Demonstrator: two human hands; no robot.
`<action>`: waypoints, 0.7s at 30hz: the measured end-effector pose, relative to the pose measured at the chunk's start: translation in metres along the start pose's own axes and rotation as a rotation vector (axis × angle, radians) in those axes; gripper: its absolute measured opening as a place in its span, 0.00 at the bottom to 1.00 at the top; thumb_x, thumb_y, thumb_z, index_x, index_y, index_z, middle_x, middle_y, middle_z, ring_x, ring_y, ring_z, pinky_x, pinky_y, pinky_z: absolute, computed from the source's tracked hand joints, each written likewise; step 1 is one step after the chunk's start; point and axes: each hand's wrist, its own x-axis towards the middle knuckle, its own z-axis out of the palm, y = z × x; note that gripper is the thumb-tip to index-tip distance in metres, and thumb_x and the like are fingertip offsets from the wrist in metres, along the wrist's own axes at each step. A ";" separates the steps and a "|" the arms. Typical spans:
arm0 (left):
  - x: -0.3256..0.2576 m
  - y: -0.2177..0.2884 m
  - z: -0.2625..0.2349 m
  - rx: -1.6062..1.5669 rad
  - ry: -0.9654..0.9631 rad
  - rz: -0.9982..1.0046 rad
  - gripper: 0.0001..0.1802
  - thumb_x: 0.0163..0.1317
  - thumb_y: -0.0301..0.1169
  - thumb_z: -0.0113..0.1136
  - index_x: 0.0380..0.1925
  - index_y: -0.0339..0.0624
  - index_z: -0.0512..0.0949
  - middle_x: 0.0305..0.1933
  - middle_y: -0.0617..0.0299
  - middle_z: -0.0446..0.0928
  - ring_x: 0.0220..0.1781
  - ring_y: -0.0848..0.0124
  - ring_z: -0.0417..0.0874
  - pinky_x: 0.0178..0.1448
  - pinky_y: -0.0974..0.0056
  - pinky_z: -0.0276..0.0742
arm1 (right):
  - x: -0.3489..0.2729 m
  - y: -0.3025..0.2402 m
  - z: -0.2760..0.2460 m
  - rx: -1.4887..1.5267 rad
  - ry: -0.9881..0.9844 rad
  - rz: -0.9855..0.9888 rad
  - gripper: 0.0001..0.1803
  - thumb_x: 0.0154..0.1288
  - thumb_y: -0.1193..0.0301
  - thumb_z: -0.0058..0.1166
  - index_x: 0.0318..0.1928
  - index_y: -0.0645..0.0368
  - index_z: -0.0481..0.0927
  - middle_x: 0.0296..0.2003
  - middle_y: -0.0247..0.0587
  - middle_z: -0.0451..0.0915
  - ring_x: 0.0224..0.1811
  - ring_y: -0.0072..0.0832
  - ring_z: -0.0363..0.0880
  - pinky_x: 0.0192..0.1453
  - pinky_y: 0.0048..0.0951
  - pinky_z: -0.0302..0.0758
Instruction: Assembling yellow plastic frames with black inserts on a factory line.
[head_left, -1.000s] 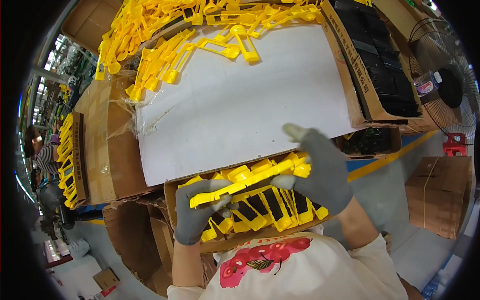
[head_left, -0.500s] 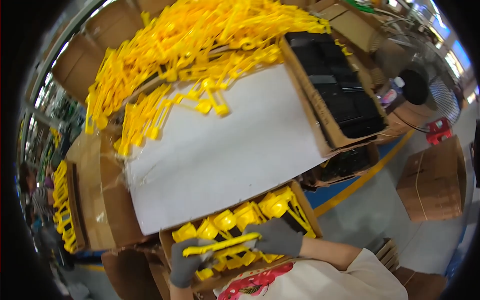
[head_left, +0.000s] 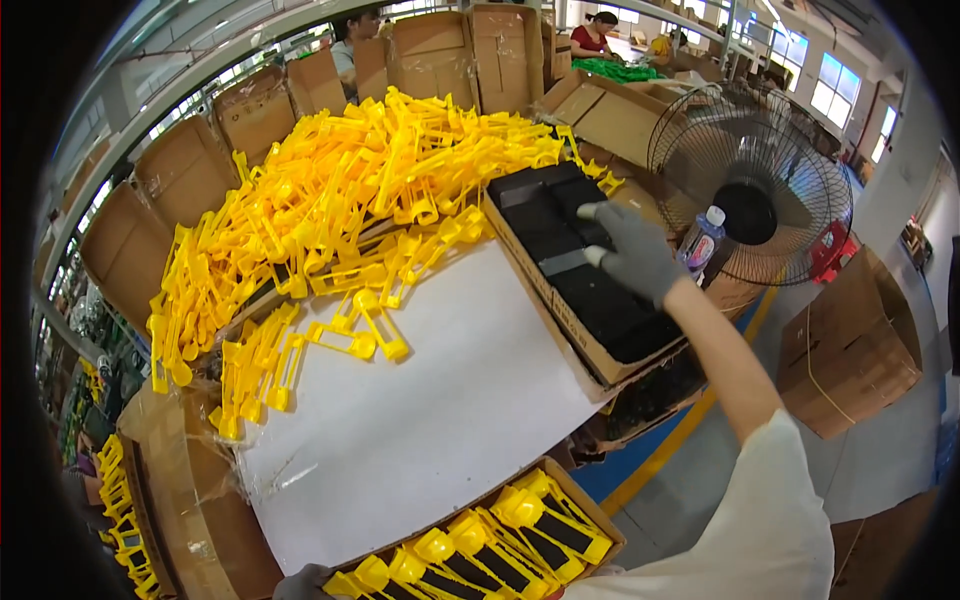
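Observation:
My right hand (head_left: 632,250), in a grey glove, reaches over an open cardboard box (head_left: 560,325) at the right of the white worktop. Its thumb and forefinger are stretched apart above flat black pieces (head_left: 590,290) packed in that box; whether they touch is unclear. My left hand (head_left: 303,583), also gloved, is at the bottom edge beside a near cardboard box (head_left: 598,512). Its fingers are mostly cut off. Inside the near box lie several yellow plastic frames (head_left: 520,508) with rounded ends, set in a row with black pieces in them.
A large heap of loose yellow plastic frames (head_left: 330,190) covers the far side of the white worktop (head_left: 420,420). A fan (head_left: 750,200) and a bottle (head_left: 702,242) stand beyond the black pieces. A tall carton (head_left: 850,345) is on the floor at right. Other people (head_left: 592,38) sit farther back.
My right hand has left the near box and moved up and right to the black pieces. The yellow frame held between both hands is no longer seen there. The view has tilted up.

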 end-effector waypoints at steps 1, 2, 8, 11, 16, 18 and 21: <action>0.008 -0.015 0.007 -0.123 0.054 -0.031 0.15 0.57 0.27 0.59 0.45 0.48 0.78 0.34 0.61 0.80 0.28 0.65 0.77 0.36 0.62 0.74 | 0.016 0.042 0.007 -0.191 -0.080 0.035 0.37 0.50 0.66 0.64 0.63 0.49 0.66 0.60 0.41 0.69 0.63 0.41 0.68 0.60 0.44 0.71; 0.014 -0.033 0.016 -0.252 0.107 -0.080 0.13 0.58 0.29 0.59 0.44 0.50 0.78 0.31 0.61 0.79 0.25 0.66 0.76 0.31 0.62 0.72 | 0.034 0.070 0.018 -0.289 -0.135 0.026 0.42 0.48 0.65 0.65 0.66 0.47 0.62 0.63 0.42 0.66 0.66 0.43 0.64 0.63 0.46 0.68; 0.031 -0.039 0.009 -0.745 0.110 -0.458 0.14 0.56 0.24 0.60 0.44 0.42 0.78 0.31 0.60 0.78 0.29 0.67 0.77 0.32 0.63 0.73 | 0.132 0.102 0.049 -0.572 -0.659 0.085 0.64 0.39 0.61 0.71 0.75 0.48 0.42 0.73 0.48 0.49 0.75 0.45 0.49 0.72 0.47 0.57; 0.012 0.021 -0.015 -0.046 0.312 -0.077 0.16 0.55 0.26 0.62 0.46 0.41 0.78 0.34 0.58 0.81 0.34 0.65 0.80 0.41 0.61 0.77 | 0.158 0.106 0.059 -0.520 -0.794 0.149 0.68 0.36 0.62 0.73 0.75 0.48 0.40 0.74 0.47 0.47 0.75 0.46 0.47 0.74 0.45 0.55; 0.028 0.024 -0.014 -0.127 0.356 -0.065 0.24 0.50 0.27 0.69 0.51 0.43 0.77 0.40 0.56 0.82 0.36 0.65 0.81 0.43 0.61 0.78 | 0.174 0.106 0.066 -0.568 -0.860 0.086 0.71 0.35 0.62 0.74 0.75 0.47 0.37 0.74 0.53 0.46 0.76 0.45 0.45 0.75 0.41 0.54; 0.038 0.032 -0.016 -0.103 0.340 -0.047 0.25 0.50 0.27 0.69 0.51 0.42 0.77 0.41 0.56 0.82 0.37 0.65 0.80 0.43 0.61 0.78 | 0.180 0.108 0.063 -0.519 -0.915 0.058 0.70 0.35 0.60 0.74 0.75 0.47 0.39 0.72 0.55 0.49 0.75 0.45 0.47 0.74 0.43 0.55; 0.051 0.037 -0.016 -0.132 0.324 -0.031 0.25 0.50 0.27 0.70 0.51 0.41 0.77 0.40 0.56 0.81 0.36 0.66 0.80 0.43 0.62 0.78 | 0.178 0.096 0.058 -0.576 -0.920 0.018 0.68 0.35 0.58 0.73 0.75 0.47 0.42 0.70 0.54 0.53 0.73 0.45 0.52 0.72 0.43 0.58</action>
